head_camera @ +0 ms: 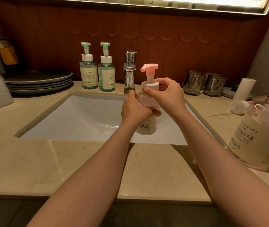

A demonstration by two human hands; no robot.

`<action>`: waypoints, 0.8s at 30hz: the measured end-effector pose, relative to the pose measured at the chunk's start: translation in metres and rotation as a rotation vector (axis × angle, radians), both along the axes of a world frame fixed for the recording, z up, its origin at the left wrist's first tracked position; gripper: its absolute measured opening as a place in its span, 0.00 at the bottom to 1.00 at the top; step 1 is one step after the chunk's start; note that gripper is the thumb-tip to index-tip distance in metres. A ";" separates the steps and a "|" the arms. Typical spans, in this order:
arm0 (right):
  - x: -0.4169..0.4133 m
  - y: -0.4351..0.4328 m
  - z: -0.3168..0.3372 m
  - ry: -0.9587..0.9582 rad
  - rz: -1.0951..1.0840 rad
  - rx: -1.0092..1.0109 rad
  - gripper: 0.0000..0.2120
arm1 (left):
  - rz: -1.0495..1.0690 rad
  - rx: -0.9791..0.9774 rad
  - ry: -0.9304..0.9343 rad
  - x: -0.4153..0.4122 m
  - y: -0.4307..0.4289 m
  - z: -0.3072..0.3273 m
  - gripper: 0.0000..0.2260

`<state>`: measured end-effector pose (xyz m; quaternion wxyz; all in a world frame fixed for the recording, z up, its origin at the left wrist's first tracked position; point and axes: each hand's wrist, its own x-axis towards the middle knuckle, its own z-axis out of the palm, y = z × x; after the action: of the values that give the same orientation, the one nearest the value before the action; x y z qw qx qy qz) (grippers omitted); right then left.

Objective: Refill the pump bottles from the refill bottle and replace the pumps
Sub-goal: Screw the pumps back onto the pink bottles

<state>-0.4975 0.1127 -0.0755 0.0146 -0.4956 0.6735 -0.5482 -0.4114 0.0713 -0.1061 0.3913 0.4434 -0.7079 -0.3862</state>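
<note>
Had big refill bottle [259, 136] on bench [81, 161] at right, prob. heavy & sloshy, best taken round body w/ both hands; held pink pump bottle [146, 126] over sink [81, 115], left hand [135, 108] wrapped round light, maybe slick body, right hand [168, 94] gripping white collar [150, 84].

refill bottle [259, 136] past right edge

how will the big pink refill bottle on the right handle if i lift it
Likely heavy: the refill bottle is wide and looks full of pink liquid up to its ribbed shoulder. The broad base should resist tipping when nudged. Its top is out of frame, so spilling cannot be ruled out.
</note>
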 end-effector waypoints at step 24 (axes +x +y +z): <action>-0.035 0.028 0.010 -0.454 0.653 0.108 0.18 | -0.447 0.142 0.113 0.014 0.005 0.001 0.28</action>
<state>-0.5328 0.1410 -0.0651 0.3626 -0.5484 0.4882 -0.5740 -0.3979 0.0764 -0.1049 0.3028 0.2797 -0.7366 -0.5361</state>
